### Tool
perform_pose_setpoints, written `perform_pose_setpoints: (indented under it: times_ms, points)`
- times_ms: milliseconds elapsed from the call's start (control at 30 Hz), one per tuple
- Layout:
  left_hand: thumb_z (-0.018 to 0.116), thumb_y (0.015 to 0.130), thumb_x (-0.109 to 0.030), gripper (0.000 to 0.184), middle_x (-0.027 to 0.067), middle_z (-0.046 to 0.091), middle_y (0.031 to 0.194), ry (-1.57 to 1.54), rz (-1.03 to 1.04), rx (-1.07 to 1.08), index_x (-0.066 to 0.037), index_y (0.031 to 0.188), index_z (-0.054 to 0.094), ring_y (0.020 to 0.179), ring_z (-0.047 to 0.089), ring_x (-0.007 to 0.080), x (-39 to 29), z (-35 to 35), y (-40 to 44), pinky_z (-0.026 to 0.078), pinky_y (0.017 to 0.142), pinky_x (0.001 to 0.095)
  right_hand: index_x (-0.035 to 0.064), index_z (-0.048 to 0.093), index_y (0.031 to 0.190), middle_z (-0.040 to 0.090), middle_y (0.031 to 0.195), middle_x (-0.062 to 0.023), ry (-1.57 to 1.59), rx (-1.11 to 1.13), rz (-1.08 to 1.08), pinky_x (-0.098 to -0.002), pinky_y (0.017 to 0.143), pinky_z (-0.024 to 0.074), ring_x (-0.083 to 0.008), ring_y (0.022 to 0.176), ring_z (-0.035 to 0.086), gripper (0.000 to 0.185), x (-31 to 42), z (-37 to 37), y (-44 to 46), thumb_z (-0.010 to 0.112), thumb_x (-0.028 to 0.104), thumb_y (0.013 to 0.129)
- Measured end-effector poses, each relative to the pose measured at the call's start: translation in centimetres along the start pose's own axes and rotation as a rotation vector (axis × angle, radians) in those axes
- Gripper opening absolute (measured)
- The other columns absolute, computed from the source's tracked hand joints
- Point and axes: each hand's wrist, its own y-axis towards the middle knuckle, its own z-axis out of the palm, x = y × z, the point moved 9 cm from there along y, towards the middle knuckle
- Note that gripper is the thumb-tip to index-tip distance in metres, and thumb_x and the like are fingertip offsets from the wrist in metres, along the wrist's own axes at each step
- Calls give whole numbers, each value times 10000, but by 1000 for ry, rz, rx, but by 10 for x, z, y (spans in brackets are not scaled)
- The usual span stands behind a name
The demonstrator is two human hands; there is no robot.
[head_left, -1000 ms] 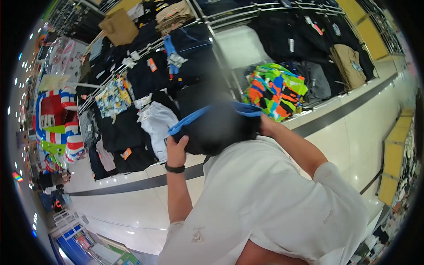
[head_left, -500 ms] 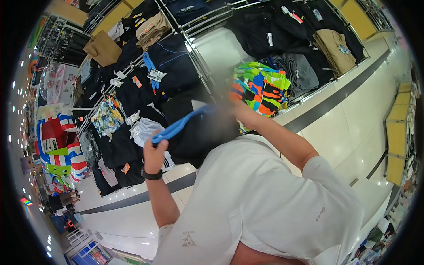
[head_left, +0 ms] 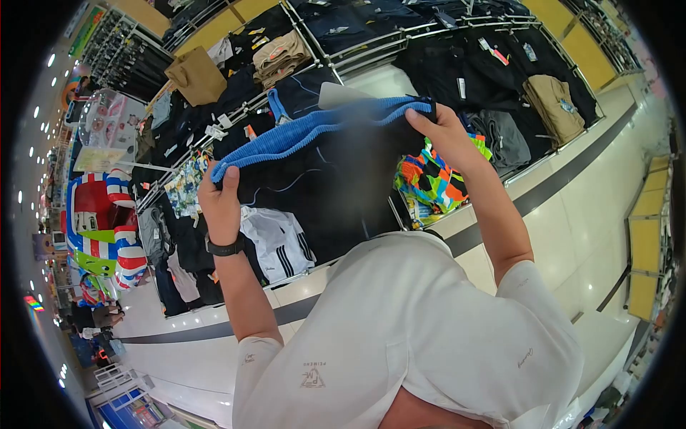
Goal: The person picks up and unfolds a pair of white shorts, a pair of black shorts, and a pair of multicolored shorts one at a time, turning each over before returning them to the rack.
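Black shorts (head_left: 300, 179) with a blue elastic waistband hang stretched between my two hands. My left hand (head_left: 220, 199) grips the left end of the waistband, thumb on top, and wears a dark wristband. At the right end, my right hand (head_left: 446, 134) pinches the waistband. A pale tag stands up behind the band, and a blurred patch hides part of the middle. White shorts with black stripes (head_left: 275, 243) lie below on the left, and bright multicoloured shorts (head_left: 429, 179) lie beneath my right forearm.
Metal-railed display racks hold folded dark clothes (head_left: 493, 71), beige trousers (head_left: 554, 107) and a brown paper bag (head_left: 196, 76). An inflatable toy (head_left: 96, 229) stands at far left. Pale floor (head_left: 564, 207) runs alongside, with yellow shelving (head_left: 645, 247) at the right. People are partly visible at lower left.
My hands have moved apart and upward, spreading the waistband wide. The black shorts now hang more open, and the white striped shorts show more fully.
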Motion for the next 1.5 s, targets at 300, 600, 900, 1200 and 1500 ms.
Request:
perform_pose_setpoints:
  times_ms: [300,600,900,1200,1500]
  points:
    - [631,938,-238,278,39,648,869,-45,-125,-25,30,1011,649,836,551,108,34,16,-45,439,795,261,10,667,1026,661,901,6,-28,71,-2,-240,751,471,-61,822,570,317,-24,5,-11,629,315,948]
    - [660,871,-172,261,34,585,933,-378,-484,644,1,1063,625,894,546,119,80,117,-156,447,818,274,13,627,1124,647,965,-21,-92,115,163,-250,802,476,-80,886,569,302,-79,9,-41,635,257,947]
    - [660,886,-194,426,93,611,1153,-354,-330,717,33,1230,551,1066,567,174,56,186,-128,449,915,311,13,631,1100,648,951,-33,-235,505,32,-256,763,481,-88,851,579,228,-47,76,-55,661,85,885]
    - [569,925,-122,338,77,648,1109,-386,-472,663,59,1209,580,967,582,127,83,203,-138,458,862,273,42,522,1281,583,1190,-134,-642,-169,-231,-312,879,480,-223,1020,603,524,-39,37,-22,730,227,838]
    - [557,958,-116,267,41,672,1036,-238,-204,523,29,1176,608,903,592,114,69,201,-131,461,830,262,-27,369,1398,534,1239,-184,-276,190,108,-330,884,463,-199,1020,564,732,-79,104,-48,704,286,828]
